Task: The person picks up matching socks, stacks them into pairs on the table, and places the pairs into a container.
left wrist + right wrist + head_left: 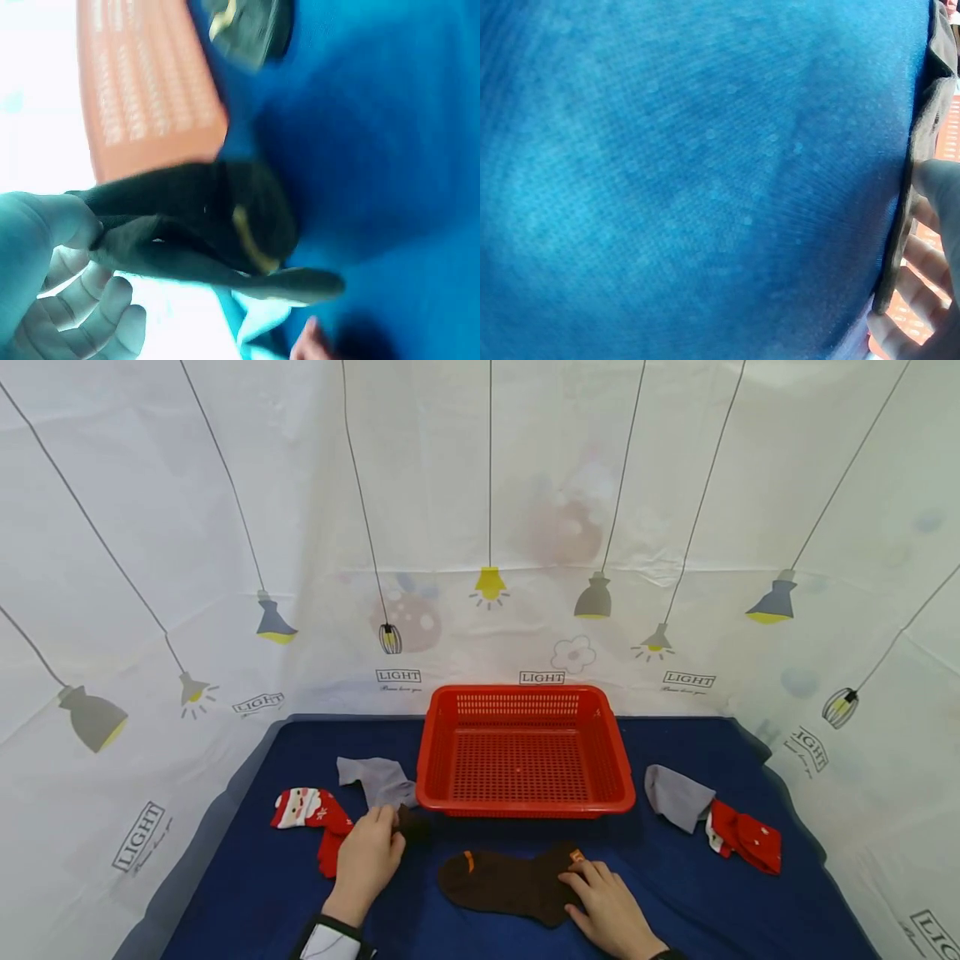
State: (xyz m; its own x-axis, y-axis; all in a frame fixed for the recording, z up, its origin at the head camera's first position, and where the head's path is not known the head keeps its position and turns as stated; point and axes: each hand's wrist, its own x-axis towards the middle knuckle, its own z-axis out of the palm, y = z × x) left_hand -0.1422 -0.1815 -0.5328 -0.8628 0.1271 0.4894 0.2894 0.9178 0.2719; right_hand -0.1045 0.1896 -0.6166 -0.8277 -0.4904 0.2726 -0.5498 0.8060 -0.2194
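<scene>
My left hand (366,862) pinches a dark brown sock (187,217) between thumb and forefinger. In the left wrist view this sock hangs from the fingertips, folded over, with an orange band showing near its far end. A matching brown sock (498,883) lies flat on the blue cloth in front of the basket, its toe to the left. My right hand (611,912) rests at the cuff end of that flat sock, fingers loosely extended over its edge. In the right wrist view, thumb and fingers touch the edge of the brown fabric (928,120).
A red plastic basket (525,807) stands at the back middle. To its left lie a grey sock (381,779) and a red Santa sock (302,808). At the right are another grey sock (677,797) and a folded red sock (752,840). Blue cloth (240,893) covers the table.
</scene>
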